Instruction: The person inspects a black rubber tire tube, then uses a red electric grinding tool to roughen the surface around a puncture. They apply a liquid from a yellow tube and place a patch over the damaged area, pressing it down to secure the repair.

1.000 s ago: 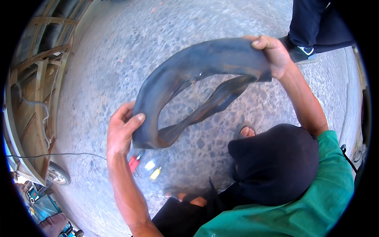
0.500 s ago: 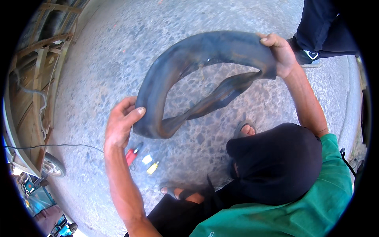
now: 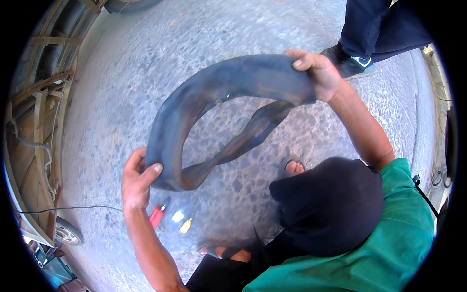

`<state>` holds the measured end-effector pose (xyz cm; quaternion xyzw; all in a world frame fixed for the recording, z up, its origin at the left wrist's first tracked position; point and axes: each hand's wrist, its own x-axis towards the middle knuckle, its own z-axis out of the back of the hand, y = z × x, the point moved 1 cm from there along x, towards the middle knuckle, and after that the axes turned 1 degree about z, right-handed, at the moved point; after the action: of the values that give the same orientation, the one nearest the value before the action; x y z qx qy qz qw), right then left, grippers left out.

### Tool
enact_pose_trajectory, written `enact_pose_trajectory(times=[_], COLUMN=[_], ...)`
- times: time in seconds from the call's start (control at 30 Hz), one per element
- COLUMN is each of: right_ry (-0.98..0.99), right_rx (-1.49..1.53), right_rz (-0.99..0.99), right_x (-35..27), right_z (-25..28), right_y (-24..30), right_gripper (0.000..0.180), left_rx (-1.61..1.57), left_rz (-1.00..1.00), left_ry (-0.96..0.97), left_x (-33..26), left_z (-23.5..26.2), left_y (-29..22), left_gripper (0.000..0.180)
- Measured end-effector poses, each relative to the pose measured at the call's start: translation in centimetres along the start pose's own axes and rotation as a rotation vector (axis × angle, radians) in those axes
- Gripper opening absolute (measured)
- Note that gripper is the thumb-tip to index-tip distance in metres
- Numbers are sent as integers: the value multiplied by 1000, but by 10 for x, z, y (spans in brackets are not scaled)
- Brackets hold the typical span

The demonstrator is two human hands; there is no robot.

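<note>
A black rubber inner tube point(image 3: 168, 131), flattened and dusty, is held up above the ground as a wide loop. Its nearer side is twisted into a narrow band. At the tube's lower left end, my left hand point(image 3: 138, 182) is closed on it, thumb on the outer face and fingers partly hidden behind. My right hand point(image 3: 318, 73) grips the upper right end, its thumb on top. On the ground near my left forearm lie a red-handled tool point(image 3: 156, 215), a small shiny white item point(image 3: 178, 216) and a small yellow tube or bottle point(image 3: 185, 226).
Another person's dark trouser leg and shoe point(image 3: 350, 63) stand beyond my right hand. A wooden-framed structure point(image 3: 41, 112) and a wheel point(image 3: 68, 231) line the left side. A thin black cable point(image 3: 73, 208) runs toward my left wrist. My sandalled feet point(image 3: 293, 168) are on the stony pavement.
The whole view has shifted, so the ground items appear lower and slightly left. The inner tube, still in both hands, has also moved left and lower in the picture.
</note>
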<state>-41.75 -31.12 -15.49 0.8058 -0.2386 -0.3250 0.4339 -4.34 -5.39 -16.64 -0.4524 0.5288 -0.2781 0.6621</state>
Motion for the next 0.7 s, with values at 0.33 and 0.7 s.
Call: enact_pose_trajectory(times=[0.33, 0.7], right_ry=[-5, 18], right_rx=[-274, -681], right_rz=[165, 527], right_x=[-6, -7], right_z=[9, 16], right_y=[-1, -5], right_gripper=[22, 11], left_rx=[-96, 49], left_rz=[-151, -389], left_ry=[35, 74], left_x=[-1, -6], left_z=[5, -9], left_y=[3, -8], left_gripper=[28, 20])
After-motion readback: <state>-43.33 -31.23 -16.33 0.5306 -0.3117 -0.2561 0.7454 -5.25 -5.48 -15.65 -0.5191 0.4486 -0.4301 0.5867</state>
